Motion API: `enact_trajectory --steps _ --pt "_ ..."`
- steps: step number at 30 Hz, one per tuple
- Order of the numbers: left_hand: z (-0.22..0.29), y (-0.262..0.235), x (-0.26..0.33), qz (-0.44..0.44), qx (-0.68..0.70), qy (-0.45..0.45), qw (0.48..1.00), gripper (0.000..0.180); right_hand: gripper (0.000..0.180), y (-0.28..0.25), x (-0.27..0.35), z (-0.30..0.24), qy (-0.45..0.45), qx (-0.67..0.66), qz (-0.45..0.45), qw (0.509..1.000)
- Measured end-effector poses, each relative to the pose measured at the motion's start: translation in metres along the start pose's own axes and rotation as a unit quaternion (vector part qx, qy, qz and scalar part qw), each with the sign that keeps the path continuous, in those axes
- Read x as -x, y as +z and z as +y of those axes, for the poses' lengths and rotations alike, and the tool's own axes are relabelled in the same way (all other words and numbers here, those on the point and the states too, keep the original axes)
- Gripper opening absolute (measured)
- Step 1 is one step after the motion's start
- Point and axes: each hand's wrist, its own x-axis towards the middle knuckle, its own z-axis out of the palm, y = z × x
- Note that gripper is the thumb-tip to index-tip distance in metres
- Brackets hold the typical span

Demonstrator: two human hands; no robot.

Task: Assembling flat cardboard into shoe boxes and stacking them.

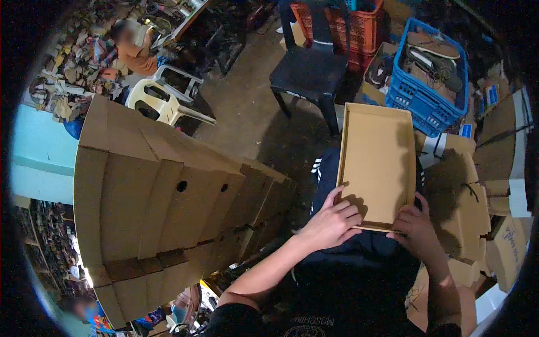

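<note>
A shallow brown cardboard box tray (379,160), its low walls folded up, rests over my lap with its inside facing up. At its near left corner my left hand (332,220) grips the wall, fingers over the edge and into the tray. My right hand (414,227) closes round the near right corner, in shadow, its thumb low on the near edge. The tray's underside is hidden. Below it my dark trousers (331,174) with white side stripes show.
Stacked brown cartons (163,185) rise at my left. A black plastic chair (311,70) stands ahead, near a blue crate (429,78) of shoes. Flattened cardboard (457,213) lies at my right. Beyond a cream plastic chair (154,101) sits a person in orange (136,56); another person (90,312) is at lower left.
</note>
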Motion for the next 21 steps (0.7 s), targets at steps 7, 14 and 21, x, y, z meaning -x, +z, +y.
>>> enact_trajectory --steps 7,14,21 --pt "-0.025 -0.025 0.030 0.077 -0.060 -0.010 0.995 0.020 0.068 0.009 -0.031 -0.039 0.006 -0.060 0.169 0.984" --pt "-0.075 -0.033 0.018 0.131 -0.182 -0.036 0.974 0.016 0.085 0.049 -0.041 -0.026 0.127 -0.131 0.319 0.930" --pt "-0.179 -0.040 -0.039 0.231 -0.210 -0.073 0.947 0.016 0.079 0.075 -0.054 -0.029 0.172 -0.069 0.253 0.950"
